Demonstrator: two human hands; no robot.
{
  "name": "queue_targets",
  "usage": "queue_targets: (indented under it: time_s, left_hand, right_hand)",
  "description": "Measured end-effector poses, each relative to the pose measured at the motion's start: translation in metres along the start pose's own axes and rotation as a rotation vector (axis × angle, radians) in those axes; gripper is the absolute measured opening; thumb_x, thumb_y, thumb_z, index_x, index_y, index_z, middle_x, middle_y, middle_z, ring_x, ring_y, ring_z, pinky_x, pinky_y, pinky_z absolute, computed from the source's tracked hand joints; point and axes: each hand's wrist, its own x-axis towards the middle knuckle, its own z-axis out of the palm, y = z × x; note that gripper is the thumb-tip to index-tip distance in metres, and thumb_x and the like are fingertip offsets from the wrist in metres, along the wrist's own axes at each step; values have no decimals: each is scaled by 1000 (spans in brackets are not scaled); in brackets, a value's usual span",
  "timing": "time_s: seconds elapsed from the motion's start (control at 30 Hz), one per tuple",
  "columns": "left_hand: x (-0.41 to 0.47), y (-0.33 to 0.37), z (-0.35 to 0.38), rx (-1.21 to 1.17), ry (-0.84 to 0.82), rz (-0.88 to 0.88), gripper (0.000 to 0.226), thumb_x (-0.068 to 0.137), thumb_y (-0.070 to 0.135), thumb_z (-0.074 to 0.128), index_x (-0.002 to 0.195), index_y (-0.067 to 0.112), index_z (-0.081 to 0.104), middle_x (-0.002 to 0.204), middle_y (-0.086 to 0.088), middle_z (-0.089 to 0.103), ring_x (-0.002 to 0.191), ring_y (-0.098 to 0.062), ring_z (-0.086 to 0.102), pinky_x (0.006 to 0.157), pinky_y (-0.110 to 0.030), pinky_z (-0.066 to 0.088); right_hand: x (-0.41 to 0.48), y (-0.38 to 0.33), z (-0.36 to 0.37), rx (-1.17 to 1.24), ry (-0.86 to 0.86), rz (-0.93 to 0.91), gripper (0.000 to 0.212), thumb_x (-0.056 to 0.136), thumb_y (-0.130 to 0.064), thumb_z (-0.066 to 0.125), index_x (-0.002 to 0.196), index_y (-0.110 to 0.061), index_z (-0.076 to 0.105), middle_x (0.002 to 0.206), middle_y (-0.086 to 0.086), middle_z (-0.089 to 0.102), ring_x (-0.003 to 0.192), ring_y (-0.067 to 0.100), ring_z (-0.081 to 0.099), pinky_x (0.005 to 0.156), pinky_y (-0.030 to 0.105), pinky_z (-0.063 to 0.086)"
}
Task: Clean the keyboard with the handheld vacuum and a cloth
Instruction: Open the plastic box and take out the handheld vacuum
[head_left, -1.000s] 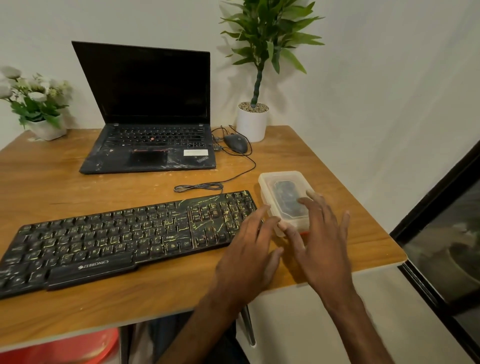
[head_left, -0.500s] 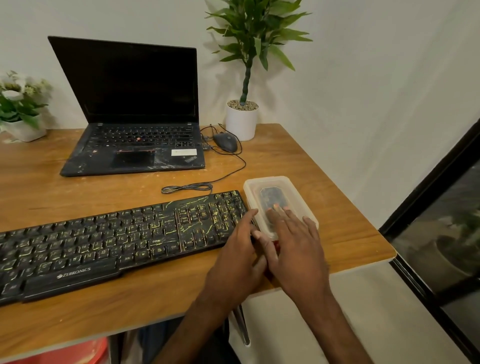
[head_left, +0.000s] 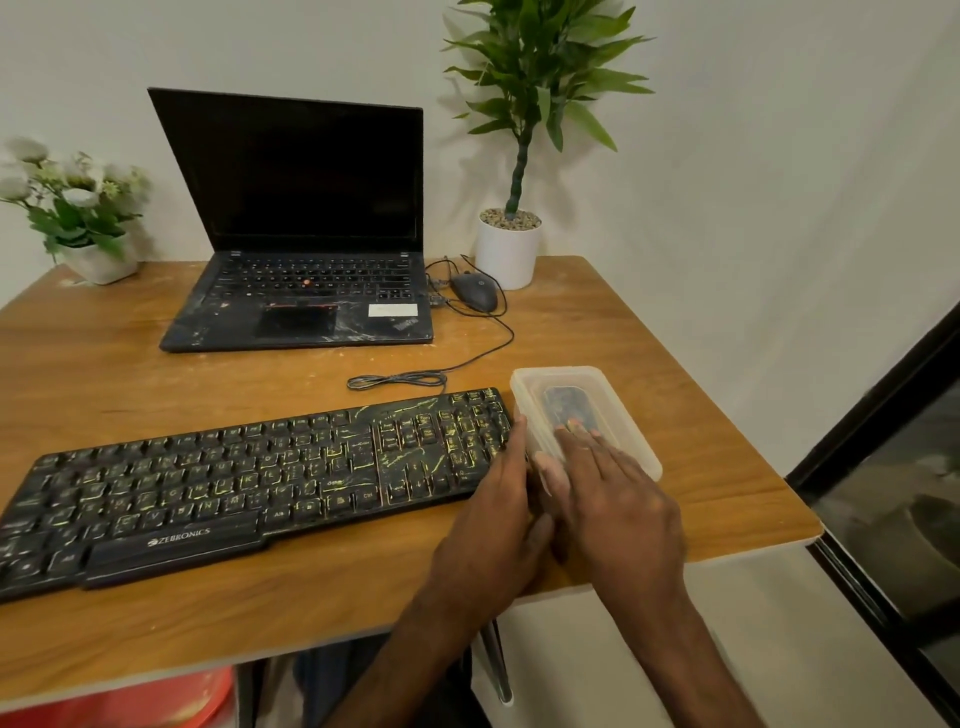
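2 hands meet at the near-right part of the tabletop. The left hand lies with its fingers stretched along the left wall of a translucent plastic container. The right hand rests flat on the container's lid with its fingers straight. Neither hand is clamped on anything that shows, though the thumbs are partly hidden between them. A dark object shows through the lid; it may be the handheld vacuum, but that cannot be told, and no cloth is in view. The keyboard, black with yellow streaks, runs along the near edge, its right end just beside the container and touching the left fingers. The step in hand looks like opening the container. If the lid is tight, a hard pull could make the light container skid toward the right edge, which is near, or jerk open and spill what it holds. The left hand could also shove the keyboard askew. Behind the keyboard lies 1 coiled cable. Farther back stand an open laptop and a mouse. At the far edge sit a potted plant and, toward the far-left corner, a flower pot.
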Motion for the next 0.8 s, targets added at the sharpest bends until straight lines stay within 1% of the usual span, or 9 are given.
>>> queue_targets:
  time_s: [0.13, 0.23, 0.3, 0.4, 0.5, 0.57, 0.63, 0.73, 0.8]
  left_hand:
    - [0, 4, 1, 24, 6, 10, 88, 99, 37, 61, 161, 29, -1, 152, 9, 37, 118, -4, 48, 99, -16, 42]
    - [0, 5, 2, 63, 1, 9, 88, 99, 41, 59, 161, 29, -2, 153, 9, 35, 126, 0, 43, 104, -20, 43]
    - [0, 6, 1, 60, -11, 2, 88, 99, 41, 59, 161, 28, -4, 156, 9, 32, 133, -1, 39, 108, -23, 43]
    - [-1, 9, -1, 54, -21, -11, 87, 100, 40, 57, 161, 29, -4, 157, 8, 31, 133, -2, 39, 110, -24, 42]
    - [-2, 8, -1, 63, -16, -11, 85, 101, 39, 56, 161, 29, -3, 158, 9, 30, 132, 6, 30, 108, -14, 32]
    - [-2, 8, -1, 65, -22, -10, 84, 101, 38, 56, 160, 29, -4, 159, 10, 28, 130, 10, 25, 107, -12, 28]
    - [-2, 8, 0, 59, -27, -7, 84, 101, 37, 56, 160, 30, -4, 160, 10, 27, 130, 10, 24, 108, -13, 28]
    - [-3, 8, 0, 55, -23, -9, 83, 102, 36, 56, 160, 30, -3, 160, 10, 27, 131, 10, 23, 108, -13, 25]
    - [-4, 8, 0, 58, -18, -5, 83, 102, 37, 55, 160, 30, -3, 160, 10, 27, 131, 11, 23, 108, -13, 26]
  right_hand:
    - [16, 15, -18, 212, -13, 146, 45, 104, -39, 39, 115, -9, 70, 97, 5, 75, 77, 17, 72, 55, 24, 53]
    - [28, 28, -33, 541, 41, 453, 46, 106, -42, 36, 112, -10, 69, 86, -4, 69, 69, 1, 61, 56, 10, 44]
    - [27, 43, -30, 763, 145, 763, 47, 103, -44, 39, 103, -9, 71, 85, -3, 68, 75, -2, 61, 60, 5, 43]
    - [20, 68, -15, 1097, 188, 1210, 45, 102, -48, 44, 95, -14, 72, 97, 4, 74, 92, 13, 70, 77, 23, 56]
    - [11, 86, -1, 1206, 141, 1454, 44, 103, -44, 46, 112, -7, 68, 109, 12, 72, 95, 20, 70, 68, 26, 60]
    - [7, 94, 5, 1231, 89, 1524, 43, 103, -38, 47, 129, -6, 59, 115, 12, 69, 98, 21, 70, 65, 23, 61]
    - [5, 99, 8, 1203, 37, 1538, 41, 103, -36, 48, 129, -6, 58, 116, 12, 68, 98, 24, 70, 68, 27, 61]
    - [4, 99, 8, 1036, -56, 1455, 32, 104, -37, 44, 104, -11, 63, 100, 11, 69, 82, 27, 69, 73, 40, 60]
    - [-1, 100, 7, 746, -149, 1257, 42, 105, -37, 40, 87, -8, 65, 82, 10, 68, 75, 30, 64, 76, 44, 55]
